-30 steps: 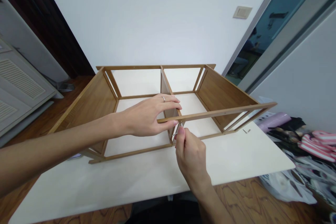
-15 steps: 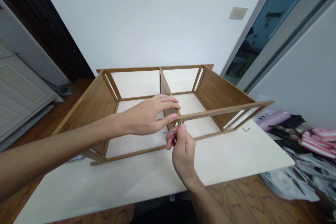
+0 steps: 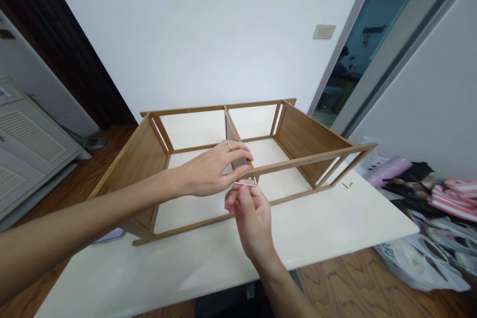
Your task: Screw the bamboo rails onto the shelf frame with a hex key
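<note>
A bamboo shelf frame (image 3: 309, 134) lies on its side on a white table (image 3: 335, 223). My left hand (image 3: 212, 169) grips the near top rail (image 3: 316, 158) where it meets the middle divider (image 3: 231, 134), fingers closed over the joint. Just below that joint my right hand (image 3: 251, 213) pinches a small metal hex key (image 3: 244, 184), its long arm lying level and pointing left, its short end up at the rail's underside.
Two small metal fasteners (image 3: 347, 185) lie on the table right of the frame. Clothes and bags (image 3: 428, 194) are heaped on the wooden floor at right. A white louvred cabinet (image 3: 30, 139) stands at left. An open doorway (image 3: 346, 69) is behind.
My right hand has turned the hex key from pointing down to lying level toward the left and has shifted slightly left. The left hand keeps its hold on the rail joint.
</note>
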The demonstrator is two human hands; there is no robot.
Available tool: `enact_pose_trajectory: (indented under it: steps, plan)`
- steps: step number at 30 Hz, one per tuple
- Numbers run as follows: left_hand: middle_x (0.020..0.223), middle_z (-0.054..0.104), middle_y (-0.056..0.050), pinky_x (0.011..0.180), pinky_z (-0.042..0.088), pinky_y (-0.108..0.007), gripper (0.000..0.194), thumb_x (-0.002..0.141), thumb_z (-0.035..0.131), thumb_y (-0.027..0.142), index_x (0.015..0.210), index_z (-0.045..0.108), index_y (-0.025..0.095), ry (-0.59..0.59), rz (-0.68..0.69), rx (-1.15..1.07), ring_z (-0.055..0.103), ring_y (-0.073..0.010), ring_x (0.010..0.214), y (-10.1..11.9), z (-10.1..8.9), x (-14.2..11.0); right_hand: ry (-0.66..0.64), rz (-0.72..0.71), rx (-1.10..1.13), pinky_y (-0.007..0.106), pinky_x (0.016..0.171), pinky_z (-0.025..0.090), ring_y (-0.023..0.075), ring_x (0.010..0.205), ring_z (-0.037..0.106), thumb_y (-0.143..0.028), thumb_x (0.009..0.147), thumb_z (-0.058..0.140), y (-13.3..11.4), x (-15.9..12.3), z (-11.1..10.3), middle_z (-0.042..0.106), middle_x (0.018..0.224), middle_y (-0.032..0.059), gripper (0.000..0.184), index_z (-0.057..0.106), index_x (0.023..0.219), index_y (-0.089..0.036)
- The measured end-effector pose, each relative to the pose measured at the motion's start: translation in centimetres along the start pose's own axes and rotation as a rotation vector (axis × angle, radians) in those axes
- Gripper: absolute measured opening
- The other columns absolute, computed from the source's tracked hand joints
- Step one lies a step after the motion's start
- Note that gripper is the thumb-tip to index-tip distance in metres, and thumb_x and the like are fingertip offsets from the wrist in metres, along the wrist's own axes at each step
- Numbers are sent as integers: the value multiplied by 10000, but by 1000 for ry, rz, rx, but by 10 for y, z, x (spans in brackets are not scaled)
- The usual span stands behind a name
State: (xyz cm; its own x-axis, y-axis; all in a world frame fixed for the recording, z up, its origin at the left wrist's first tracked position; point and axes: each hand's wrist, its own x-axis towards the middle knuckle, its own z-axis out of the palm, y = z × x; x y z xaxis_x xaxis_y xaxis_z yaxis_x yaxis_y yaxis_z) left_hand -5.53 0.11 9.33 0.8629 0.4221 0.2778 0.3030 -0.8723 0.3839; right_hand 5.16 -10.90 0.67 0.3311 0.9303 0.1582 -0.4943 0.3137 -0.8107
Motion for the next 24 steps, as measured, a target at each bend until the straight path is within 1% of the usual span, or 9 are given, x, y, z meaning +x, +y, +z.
enact_pose_trajectory:
  steps: [2,4,6,9,11,13,16,18,24]
  plan:
    - [1473,633,-104,1254,424,-480,345,1114,421,374,1281,681,221,-2,-2,-3,530,-266,1432,0,0,0,-35,-33,-130,233,561,454,114,566,578,-653,915,754,-1,1,-6,659,617,-25,458,699,867,-201]
    - [1480,629,-105,1254,430,-478,353,1110,393,320,1300,672,217,-1,-8,-5,532,-260,1434,-1,0,0,-27,-162,-370,227,508,422,105,492,555,-594,1001,673,-3,4,-13,637,551,-31,447,682,796,-197]
    - [1489,622,-109,1261,427,-480,372,1104,367,276,1328,657,213,0,-14,-4,529,-251,1441,-2,0,0,28,-370,-655,234,482,397,99,447,523,-560,1036,637,-6,8,-22,609,510,-38,466,658,742,-199]
    - [1495,615,-111,1278,409,-479,393,1096,346,247,1345,647,204,-2,-15,0,528,-241,1445,-2,1,0,126,-722,-930,253,529,400,102,486,500,-568,964,746,-15,19,-36,594,540,-38,444,632,738,-204]
    - [1497,611,-117,1282,405,-471,400,1092,341,241,1345,648,192,-3,-12,4,531,-238,1443,-3,1,0,101,-998,-1173,271,568,401,118,530,501,-543,983,728,-26,26,-43,586,569,-29,423,616,755,-205]
    - [1498,608,-122,1288,399,-465,407,1092,335,238,1350,646,183,-4,-9,6,531,-236,1442,-3,1,0,0,-1211,-1474,292,586,387,133,554,500,-482,1066,612,-38,29,-45,573,587,-16,425,584,741,-209]
    - [1501,606,-116,1302,379,-476,410,1099,333,250,1364,640,188,-3,-12,3,520,-239,1451,-4,2,0,-140,-1276,-1778,322,585,345,149,551,477,-396,1136,472,-56,27,-40,541,593,-9,464,539,712,-222]
    - [1500,607,-110,1298,383,-481,406,1103,336,262,1365,639,198,-3,-17,1,518,-243,1452,-4,2,0,-161,-1279,-1884,329,576,322,153,535,464,-362,1151,431,-63,23,-34,516,584,-14,470,530,713,-224]
    - [1517,602,-103,1301,380,-470,410,1100,335,259,1370,639,206,-15,-28,9,516,-238,1459,-3,1,0,-74,-1245,-1795,328,521,288,136,456,460,-235,1146,415,-61,24,-30,513,517,-24,481,546,683,-218]
